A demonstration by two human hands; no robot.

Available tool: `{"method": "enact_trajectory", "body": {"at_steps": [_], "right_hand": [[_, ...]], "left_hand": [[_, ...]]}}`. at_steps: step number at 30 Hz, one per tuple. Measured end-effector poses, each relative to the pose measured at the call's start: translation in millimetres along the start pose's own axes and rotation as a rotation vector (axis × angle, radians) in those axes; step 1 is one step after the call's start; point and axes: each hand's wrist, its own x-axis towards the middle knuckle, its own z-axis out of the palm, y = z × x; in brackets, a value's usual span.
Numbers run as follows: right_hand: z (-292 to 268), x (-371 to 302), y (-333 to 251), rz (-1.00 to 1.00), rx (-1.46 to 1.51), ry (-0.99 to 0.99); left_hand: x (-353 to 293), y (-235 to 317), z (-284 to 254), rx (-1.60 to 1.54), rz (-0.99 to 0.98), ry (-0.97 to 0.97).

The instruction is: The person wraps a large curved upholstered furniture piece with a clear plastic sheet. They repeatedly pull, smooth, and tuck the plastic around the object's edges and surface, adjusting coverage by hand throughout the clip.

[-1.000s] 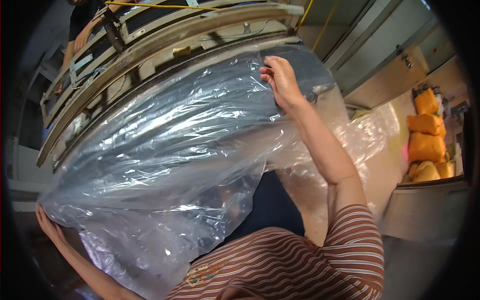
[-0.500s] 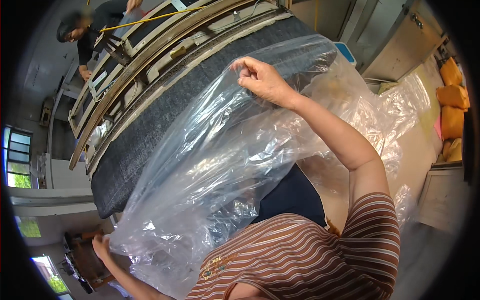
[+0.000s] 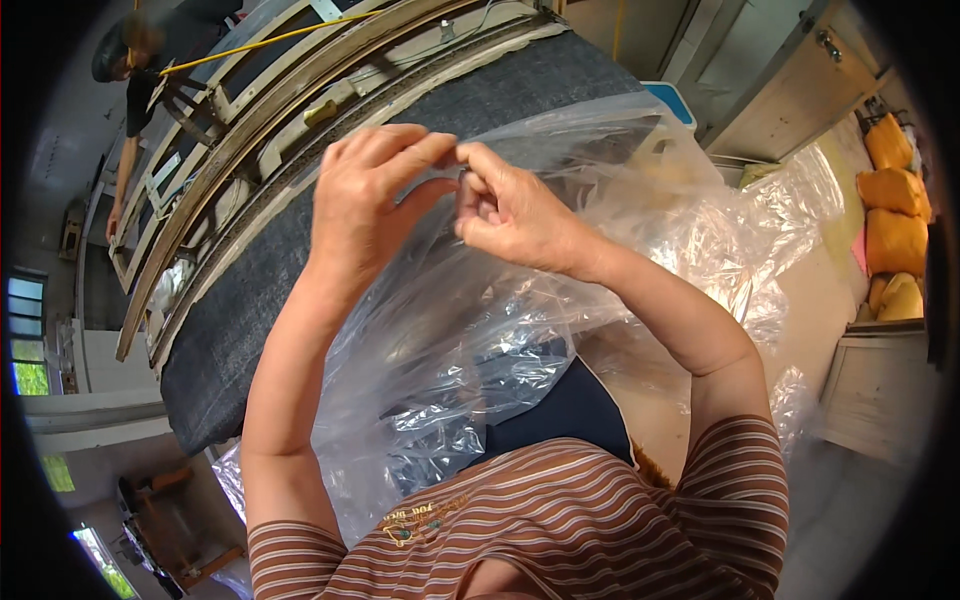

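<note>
A large clear plastic sheet (image 3: 400,400) hangs in loose folds in front of my body, over the near side of a long dark grey padded surface (image 3: 240,350). My right hand (image 3: 520,215) is closed in a pinch on the sheet's upper edge. Close against it, my left hand (image 3: 370,195) arches with thumb and fingers apart, its fingertips at the right hand's fingers. Whether those tips touch the film is hard to see. More crumpled plastic film (image 3: 740,240) spreads away to the right.
Behind the grey surface runs a curved machine frame (image 3: 240,160) with a yellow rod (image 3: 270,42). Another person (image 3: 150,80) leans beside it at far left. Orange bundles (image 3: 895,215) are stacked on the right, near a cabinet (image 3: 875,390). A blue-and-white container (image 3: 670,103) stands behind the film.
My left hand has come up from the lower left to meet my right hand. The sheet, stretched between the hands before, now hangs slacker. The other person's arm has lowered.
</note>
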Motion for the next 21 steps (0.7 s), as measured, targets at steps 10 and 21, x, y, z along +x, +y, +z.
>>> {"method": "enact_trajectory", "body": {"at_steps": [10, 21], "right_hand": [[-58, 14, -1, -0.347, -0.616, 0.223], [6, -28, 14, -0.336, -0.517, 0.027]], "left_hand": [[-39, -18, 52, -1.287, -0.787, 0.205], [-105, -44, -16, -1.157, -1.095, 0.777]]}}
